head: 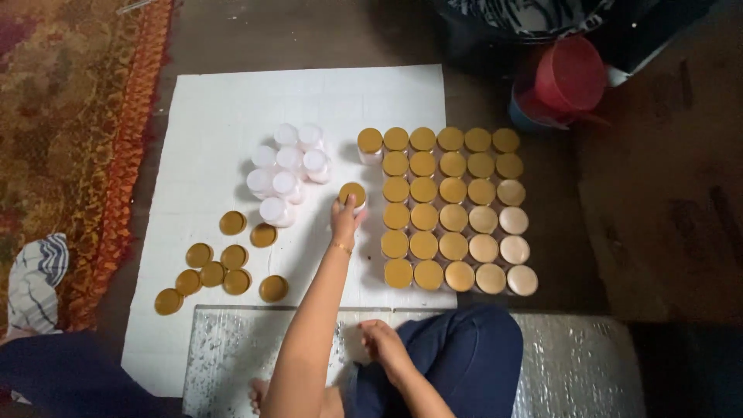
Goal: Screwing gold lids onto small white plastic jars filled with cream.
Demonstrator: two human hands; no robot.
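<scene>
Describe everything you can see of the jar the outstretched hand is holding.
The capped jar is small and round, seen from above, so mostly its flat gold lid shows; a sliver of pale, plastic-looking body appears beneath. It stands upright on the white sheet, lid on. It sits left of the block of capped jars, apart from it, in line with the third row. The left hand reaches from below, its fingers on the near edge of the lid.
</scene>
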